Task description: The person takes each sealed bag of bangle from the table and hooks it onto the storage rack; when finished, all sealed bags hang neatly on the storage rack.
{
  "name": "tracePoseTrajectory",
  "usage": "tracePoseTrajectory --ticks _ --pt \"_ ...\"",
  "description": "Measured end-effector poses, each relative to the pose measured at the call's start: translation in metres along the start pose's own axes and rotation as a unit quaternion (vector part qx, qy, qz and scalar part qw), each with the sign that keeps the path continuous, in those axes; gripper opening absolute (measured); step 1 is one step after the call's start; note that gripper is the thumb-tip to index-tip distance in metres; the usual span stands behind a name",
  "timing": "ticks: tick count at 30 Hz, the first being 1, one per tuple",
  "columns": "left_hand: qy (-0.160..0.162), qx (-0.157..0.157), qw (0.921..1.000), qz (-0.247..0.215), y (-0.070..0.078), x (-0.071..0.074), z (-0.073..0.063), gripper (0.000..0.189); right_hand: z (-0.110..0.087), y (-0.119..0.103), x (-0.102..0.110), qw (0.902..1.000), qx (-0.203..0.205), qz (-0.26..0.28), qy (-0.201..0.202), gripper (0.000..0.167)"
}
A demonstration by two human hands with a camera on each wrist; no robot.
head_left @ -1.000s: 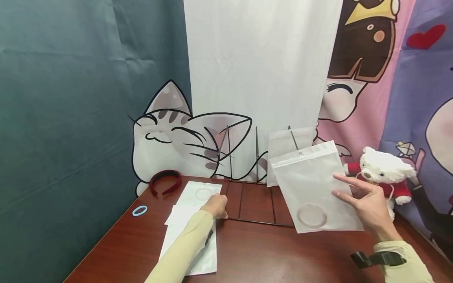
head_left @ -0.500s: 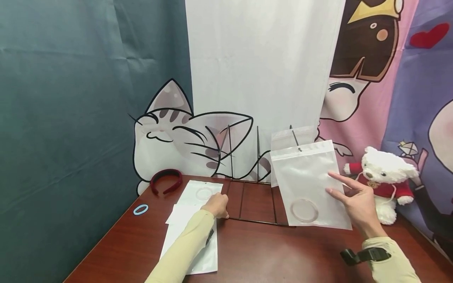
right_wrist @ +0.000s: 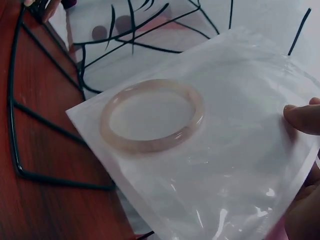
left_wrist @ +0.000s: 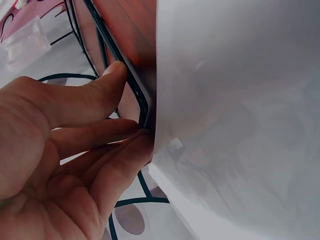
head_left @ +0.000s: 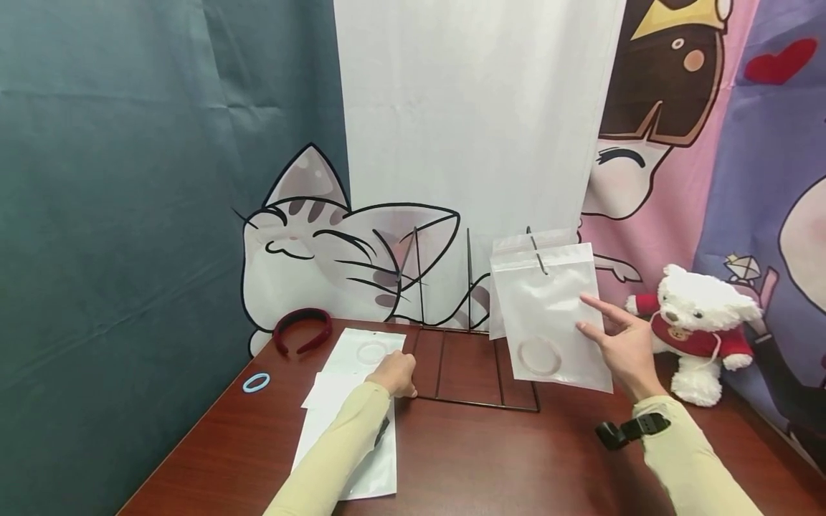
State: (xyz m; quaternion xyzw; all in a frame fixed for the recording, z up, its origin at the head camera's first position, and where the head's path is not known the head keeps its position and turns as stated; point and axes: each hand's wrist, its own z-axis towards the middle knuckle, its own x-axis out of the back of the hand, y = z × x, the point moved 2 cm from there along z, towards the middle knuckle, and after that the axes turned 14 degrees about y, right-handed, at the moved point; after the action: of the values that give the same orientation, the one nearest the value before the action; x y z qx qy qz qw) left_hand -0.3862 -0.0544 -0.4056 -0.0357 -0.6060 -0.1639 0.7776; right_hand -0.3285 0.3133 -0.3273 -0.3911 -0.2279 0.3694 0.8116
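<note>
My right hand (head_left: 622,351) pinches the right side of a white translucent zip bag (head_left: 561,301). Inside the bag lies a pale bangle (right_wrist: 152,145), near its bottom corner. A prong (head_left: 537,254) of a black wire rack (head_left: 477,406) passes by the bag's top edge, its tip showing in front. Behind it, a second bag (head_left: 516,242) hangs on the same prong. On the left, my left hand (head_left: 393,374) grips the rack's base wire at its corner, thumb on one side and fingers on the other, as the left wrist view shows.
White bags (head_left: 361,466) lie overlapping under my left forearm, one with a ring shape (head_left: 372,352) inside. A dark red headband (head_left: 302,311) and a light blue ring (head_left: 256,383) lie at the table's left. A white teddy bear (head_left: 700,315) sits at right.
My right hand has moved left and away from me with the bag, sliding it back along the prong, whose tip now sticks out further in front. My left hand stays on the rack.
</note>
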Motion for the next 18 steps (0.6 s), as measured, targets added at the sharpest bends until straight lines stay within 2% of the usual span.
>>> tracePoseTrajectory --ticks 6,13,18 --pt "-0.002 -0.002 1.0000 -0.006 0.000 0.001 -0.001 0.028 0.006 0.011 -0.010 0.9989 0.003 -0.042 -0.022 0.050" --pt "0.000 -0.002 1.0000 -0.006 0.000 0.002 -0.002 0.028 0.013 0.018 -0.025 0.9968 0.017 -0.034 -0.070 0.057" --pt "0.000 -0.001 0.9999 -0.014 0.000 0.002 -0.003 0.028 0.017 0.022 -0.029 0.9957 0.026 -0.059 -0.066 0.059"
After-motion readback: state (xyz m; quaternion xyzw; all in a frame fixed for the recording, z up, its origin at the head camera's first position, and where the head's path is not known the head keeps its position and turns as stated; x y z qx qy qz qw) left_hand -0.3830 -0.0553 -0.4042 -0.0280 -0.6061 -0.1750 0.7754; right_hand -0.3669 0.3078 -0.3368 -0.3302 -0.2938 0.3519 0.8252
